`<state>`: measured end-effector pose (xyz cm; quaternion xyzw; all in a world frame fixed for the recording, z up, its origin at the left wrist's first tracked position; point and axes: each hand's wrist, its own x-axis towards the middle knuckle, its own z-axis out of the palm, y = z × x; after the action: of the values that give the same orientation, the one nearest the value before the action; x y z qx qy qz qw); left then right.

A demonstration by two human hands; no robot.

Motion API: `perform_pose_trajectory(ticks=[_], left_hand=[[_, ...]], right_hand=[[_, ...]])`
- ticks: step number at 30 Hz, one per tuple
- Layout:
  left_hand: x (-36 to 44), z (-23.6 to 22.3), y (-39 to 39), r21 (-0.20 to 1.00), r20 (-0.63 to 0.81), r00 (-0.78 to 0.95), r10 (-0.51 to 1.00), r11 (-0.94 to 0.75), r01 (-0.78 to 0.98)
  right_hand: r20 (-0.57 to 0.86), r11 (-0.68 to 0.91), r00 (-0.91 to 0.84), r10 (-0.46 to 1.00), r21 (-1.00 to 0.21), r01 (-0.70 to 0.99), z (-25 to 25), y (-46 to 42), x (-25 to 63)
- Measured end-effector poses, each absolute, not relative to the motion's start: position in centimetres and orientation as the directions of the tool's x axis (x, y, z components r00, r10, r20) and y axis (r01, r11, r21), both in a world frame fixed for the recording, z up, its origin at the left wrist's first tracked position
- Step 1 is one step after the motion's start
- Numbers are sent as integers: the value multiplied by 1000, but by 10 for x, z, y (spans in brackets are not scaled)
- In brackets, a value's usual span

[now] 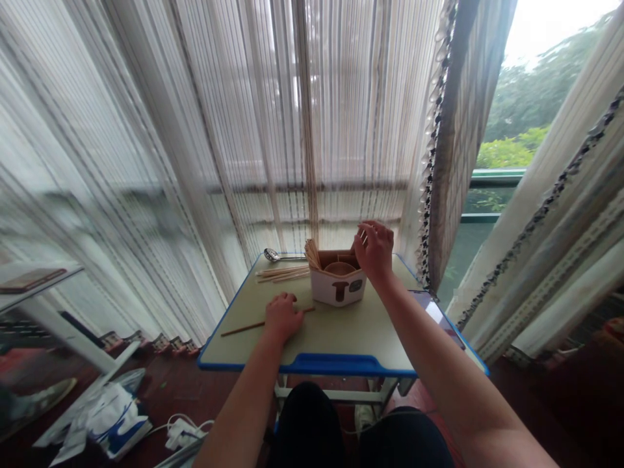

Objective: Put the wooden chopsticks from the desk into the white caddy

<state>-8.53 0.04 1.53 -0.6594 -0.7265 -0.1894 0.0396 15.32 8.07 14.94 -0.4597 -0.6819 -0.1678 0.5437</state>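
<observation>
My left hand point(283, 316) rests knuckles-up on the small desk point(341, 335), fingers curled over a single wooden chopstick point(241, 329) that lies across the desk. My right hand point(374, 250) hovers over the back right corner of a white and brown utensil box point(338, 279), fingers pinched on something small I cannot make out. A bundle of chopsticks point(312, 253) stands in the box's left compartment. More chopsticks point(283, 274) lie flat on the desk left of the box, beside a metal spoon point(273, 255).
The desk has a blue raised rim point(331, 364) at its near edge. Striped curtains point(273, 130) hang right behind it. A phone point(439, 315) lies at the desk's right edge. A white shelf point(39, 279), bags and cables sit on the floor at left.
</observation>
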Motion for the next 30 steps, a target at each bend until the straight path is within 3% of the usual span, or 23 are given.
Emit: perform_pose_trajectory(ticks=[3,7,13,20,30], left_hand=[[-96,20,-8,194,247,-154,957,107,975],[-104,21,-21,166,194,-130,972,98,981],[-105,15,-38,189,242,-125,962,80,979],[-101,13,-42,187,291,-30,956,-26,982],[-95,13,-47,226,398,112,911,-215,950]], right_hand=[[911,639,-19,411,-273,719,119,49,142],[864,745,-126,488,-337,576,68,19,124],[636,678,-293,714,-522,518,4,7,101],[534,645,-369,761,-562,518,-10,9,99],[483,559,-280,829,-709,430,-16,17,105]])
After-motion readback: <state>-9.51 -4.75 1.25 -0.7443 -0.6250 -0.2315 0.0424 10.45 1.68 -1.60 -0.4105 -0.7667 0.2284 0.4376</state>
